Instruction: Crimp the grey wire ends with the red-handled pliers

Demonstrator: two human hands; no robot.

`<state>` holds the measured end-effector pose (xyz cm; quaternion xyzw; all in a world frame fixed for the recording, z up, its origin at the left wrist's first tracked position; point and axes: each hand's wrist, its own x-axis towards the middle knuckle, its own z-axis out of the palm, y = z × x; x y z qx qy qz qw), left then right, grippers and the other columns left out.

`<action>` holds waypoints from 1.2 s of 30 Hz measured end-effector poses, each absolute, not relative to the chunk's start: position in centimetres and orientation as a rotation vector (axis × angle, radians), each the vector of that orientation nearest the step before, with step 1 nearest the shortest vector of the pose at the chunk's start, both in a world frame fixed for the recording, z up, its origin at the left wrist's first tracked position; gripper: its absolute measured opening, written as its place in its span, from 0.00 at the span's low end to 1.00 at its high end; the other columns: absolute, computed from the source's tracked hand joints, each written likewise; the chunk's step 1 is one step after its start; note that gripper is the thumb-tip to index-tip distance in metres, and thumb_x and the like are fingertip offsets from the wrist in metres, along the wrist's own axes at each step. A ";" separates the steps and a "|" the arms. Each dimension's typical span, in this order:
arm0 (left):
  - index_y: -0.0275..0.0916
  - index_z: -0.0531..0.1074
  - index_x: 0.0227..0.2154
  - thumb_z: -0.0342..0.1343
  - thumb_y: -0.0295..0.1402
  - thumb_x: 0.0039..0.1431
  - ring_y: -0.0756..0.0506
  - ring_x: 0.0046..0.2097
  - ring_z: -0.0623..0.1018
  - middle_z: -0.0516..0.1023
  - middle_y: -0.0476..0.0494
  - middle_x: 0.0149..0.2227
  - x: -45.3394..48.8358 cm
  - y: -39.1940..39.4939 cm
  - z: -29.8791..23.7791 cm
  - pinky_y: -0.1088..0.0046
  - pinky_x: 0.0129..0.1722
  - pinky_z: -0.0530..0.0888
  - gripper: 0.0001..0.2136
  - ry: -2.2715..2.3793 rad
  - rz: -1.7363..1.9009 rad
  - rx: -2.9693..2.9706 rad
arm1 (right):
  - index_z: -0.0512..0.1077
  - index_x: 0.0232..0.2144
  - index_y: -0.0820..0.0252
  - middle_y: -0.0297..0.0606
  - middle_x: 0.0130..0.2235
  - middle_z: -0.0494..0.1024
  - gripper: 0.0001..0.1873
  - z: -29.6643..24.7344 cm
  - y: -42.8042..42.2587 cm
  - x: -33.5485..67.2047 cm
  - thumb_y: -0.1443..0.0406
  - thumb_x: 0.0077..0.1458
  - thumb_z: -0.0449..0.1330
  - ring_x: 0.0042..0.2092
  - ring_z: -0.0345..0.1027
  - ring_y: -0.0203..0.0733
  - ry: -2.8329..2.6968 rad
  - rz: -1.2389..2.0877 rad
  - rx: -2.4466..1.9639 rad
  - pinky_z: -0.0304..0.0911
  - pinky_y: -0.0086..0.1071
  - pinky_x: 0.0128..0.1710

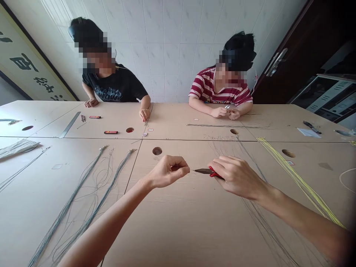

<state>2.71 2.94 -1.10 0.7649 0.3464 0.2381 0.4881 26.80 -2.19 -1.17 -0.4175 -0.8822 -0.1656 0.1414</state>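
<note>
My left hand (170,171) is closed in a pinch, thumb against forefinger, above the middle of the table. A tiny thin bit shows at its fingertips, too small to name. My right hand (239,177) is wrapped around red-handled pliers (204,171) with dark, pointed jaws. The jaw tips point left, close to the pinched fingertips; whether they touch the tiny bit I cannot tell. Under and beyond my right hand lie thin grey strands (258,215). Left of my left hand run two bundles of blue-grey strands (73,200) (107,202) with small fittings at their far ends.
Yellow strands (294,174) lie on the table (178,230) at the right. Round holes (157,151) pierce the tabletop. Across sit a person in black (119,87) and a person in red stripes (204,87). Red-and-black knives (111,132) and a metal ruler (70,125) lie far left.
</note>
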 end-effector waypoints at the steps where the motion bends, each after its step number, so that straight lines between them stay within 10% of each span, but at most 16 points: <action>1: 0.35 0.72 0.24 0.53 0.34 0.54 0.53 0.24 0.59 0.64 0.52 0.20 2.8 2.8 -1.0 0.75 0.23 0.56 0.08 0.853 0.600 1.815 | 0.67 0.27 0.60 0.33 0.24 0.71 0.08 -1.2 -2.1 26.9 0.75 0.54 0.53 0.28 0.59 0.37 -2.540 -0.478 -1.214 0.47 0.32 0.27; 12: 0.35 0.70 0.20 0.60 0.33 0.52 0.55 0.23 0.58 0.65 0.52 0.19 3.4 2.5 -2.9 0.75 0.25 0.56 0.09 0.662 0.876 1.207 | 0.69 0.39 0.57 0.34 0.30 0.70 0.08 -2.6 -2.8 24.9 0.60 0.61 0.55 0.31 0.65 0.36 -1.819 0.614 -1.311 0.63 0.30 0.32; 20: 0.36 0.65 0.22 0.56 0.34 0.53 0.55 0.22 0.50 0.50 0.57 0.18 5.3 1.7 -4.7 0.78 0.22 0.52 0.09 0.538 0.833 0.761 | 0.70 0.41 0.56 0.33 0.32 0.69 0.12 -4.0 -2.5 21.6 0.57 0.56 0.60 0.30 0.62 0.34 -1.537 0.869 -1.175 0.62 0.30 0.31; 36: 0.36 0.60 0.17 0.59 0.31 0.52 0.57 0.20 0.52 0.54 0.56 0.17 6.0 0.6 -4.9 0.80 0.21 0.54 0.14 0.479 0.812 0.645 | 0.67 0.31 0.57 0.31 0.26 0.70 0.13 -3.4 -2.6 20.0 0.55 0.60 0.57 0.26 0.63 0.34 -1.471 0.905 -1.110 0.63 0.30 0.27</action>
